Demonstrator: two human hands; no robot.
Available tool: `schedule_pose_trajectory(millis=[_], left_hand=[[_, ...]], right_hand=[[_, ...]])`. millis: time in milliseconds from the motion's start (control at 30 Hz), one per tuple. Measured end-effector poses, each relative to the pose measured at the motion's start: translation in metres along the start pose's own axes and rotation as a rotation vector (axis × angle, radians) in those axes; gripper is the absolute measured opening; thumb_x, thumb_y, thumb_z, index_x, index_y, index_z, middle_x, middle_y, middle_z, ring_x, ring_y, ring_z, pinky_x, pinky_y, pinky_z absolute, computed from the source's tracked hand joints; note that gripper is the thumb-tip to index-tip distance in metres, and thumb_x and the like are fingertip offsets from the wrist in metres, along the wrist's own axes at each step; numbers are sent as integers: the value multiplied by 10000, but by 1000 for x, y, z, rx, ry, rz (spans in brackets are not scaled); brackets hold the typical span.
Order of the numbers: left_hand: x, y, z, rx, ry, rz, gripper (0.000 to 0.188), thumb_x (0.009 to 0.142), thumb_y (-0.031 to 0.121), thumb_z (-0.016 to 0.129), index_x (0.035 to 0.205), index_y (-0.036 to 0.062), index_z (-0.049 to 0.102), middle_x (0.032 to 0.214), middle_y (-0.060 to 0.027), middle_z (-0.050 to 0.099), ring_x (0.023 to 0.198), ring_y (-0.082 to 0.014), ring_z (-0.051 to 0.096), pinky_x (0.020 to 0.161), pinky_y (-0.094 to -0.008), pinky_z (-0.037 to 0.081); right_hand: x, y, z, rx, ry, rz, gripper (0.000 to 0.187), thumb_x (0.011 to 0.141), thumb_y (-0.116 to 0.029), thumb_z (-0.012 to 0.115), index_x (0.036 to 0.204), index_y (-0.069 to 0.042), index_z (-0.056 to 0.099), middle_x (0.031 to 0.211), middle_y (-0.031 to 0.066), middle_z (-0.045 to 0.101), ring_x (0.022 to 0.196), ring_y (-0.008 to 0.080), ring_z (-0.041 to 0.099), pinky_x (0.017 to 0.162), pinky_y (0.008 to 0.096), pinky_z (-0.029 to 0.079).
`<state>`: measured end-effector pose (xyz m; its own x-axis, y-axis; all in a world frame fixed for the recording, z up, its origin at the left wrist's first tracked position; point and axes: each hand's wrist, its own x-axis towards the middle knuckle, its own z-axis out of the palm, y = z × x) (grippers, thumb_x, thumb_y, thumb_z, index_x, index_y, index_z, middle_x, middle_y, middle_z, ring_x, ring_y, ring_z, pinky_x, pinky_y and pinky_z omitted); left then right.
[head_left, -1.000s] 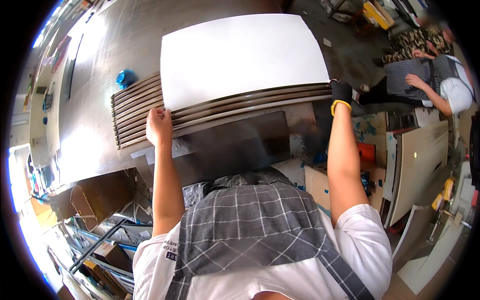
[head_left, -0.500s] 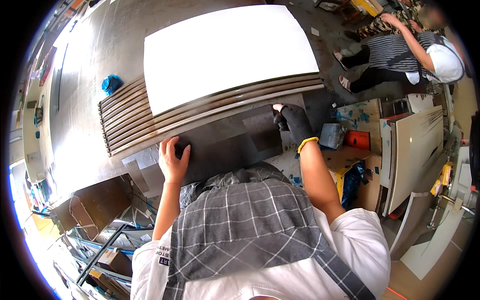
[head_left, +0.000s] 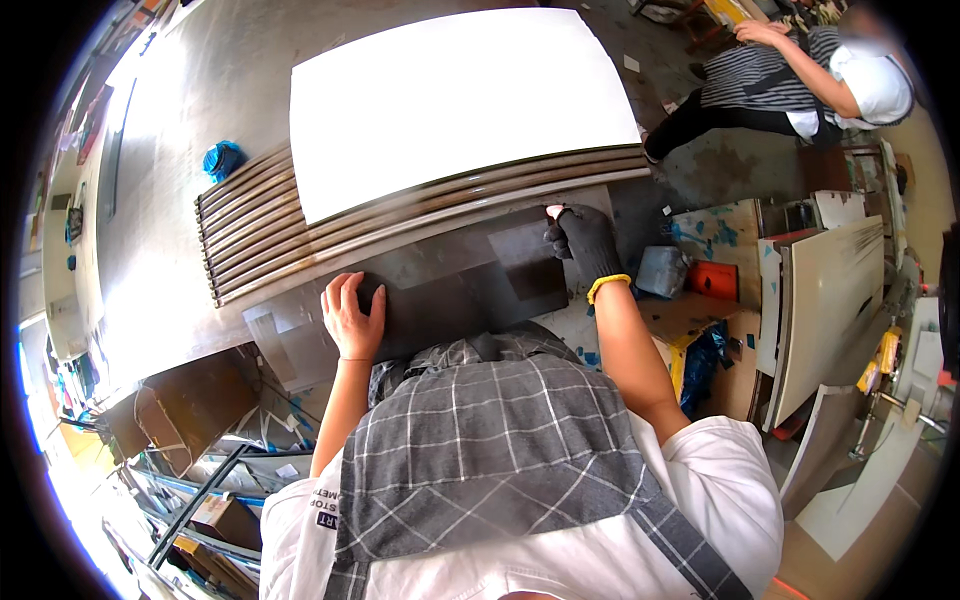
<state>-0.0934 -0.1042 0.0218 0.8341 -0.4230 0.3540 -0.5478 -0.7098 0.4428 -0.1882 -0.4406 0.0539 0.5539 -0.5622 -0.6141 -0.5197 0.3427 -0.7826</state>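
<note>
Dark panel (head_left: 450, 300) | touched at 9 o'clock edge by left hand (head_left: 350, 320), 2 o'clock corner by gloved right hand (head_left: 586, 243) | grips unclear | 12 o'clock room bounded by metal rods (head_left: 262, 222)

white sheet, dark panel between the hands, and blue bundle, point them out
White sheet (head_left: 458, 112): head view, middle of its upper face
Dark panel (head_left: 470, 287): head view, near the middle of its upper face
Blue bundle (head_left: 222, 161): head view, middle of its visible side
</note>
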Motion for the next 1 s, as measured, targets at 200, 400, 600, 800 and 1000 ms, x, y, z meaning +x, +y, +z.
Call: schedule_pose_trajectory(millis=[200,400,600,800,1000], left_hand=[[-1,-3,4,28,19,11,361,736,193,728,1048,87,580,1039,-111,567,944,-314,540,835,-409,436],[1,0,3,23,25,1,369,742,194,724,1060,84,574,1048,-114,563,966,-315,538,841,-409,438],[2,0,1,-12,36,-69,419,741,189,718,1115,79,564,1086,-121,552,1036,-311,527,885,-408,416],[26,10,-34,117,-94,-27,435,656,96,661,1086,119,596,1081,-85,573,1075,-281,501,941,-410,349],[47,-16,-75,176,-342,-1,326,591,108,608,915,105,578,943,-73,555,993,-290,501,896,-421,337]], right_hand=[[0,2,-3,115,-49,20,170,844,-213,624,787,-54,639,615,17,597,479,70,517,451,213,424],[-3,9,-12,-509,-27,-544,108,765,-118,679,803,-32,625,705,73,617,636,164,598,597,302,483],[-43,15,-3,-400,99,-724,134,759,-79,682,871,-28,630,861,94,640,783,169,613,704,288,480],[-82,8,9,-91,-25,-493,166,820,-27,587,977,-23,641,828,7,625,780,81,564,710,247,463],[-65,28,7,127,-88,-392,162,801,-43,536,919,-28,646,912,50,671,838,110,590,762,249,451]])
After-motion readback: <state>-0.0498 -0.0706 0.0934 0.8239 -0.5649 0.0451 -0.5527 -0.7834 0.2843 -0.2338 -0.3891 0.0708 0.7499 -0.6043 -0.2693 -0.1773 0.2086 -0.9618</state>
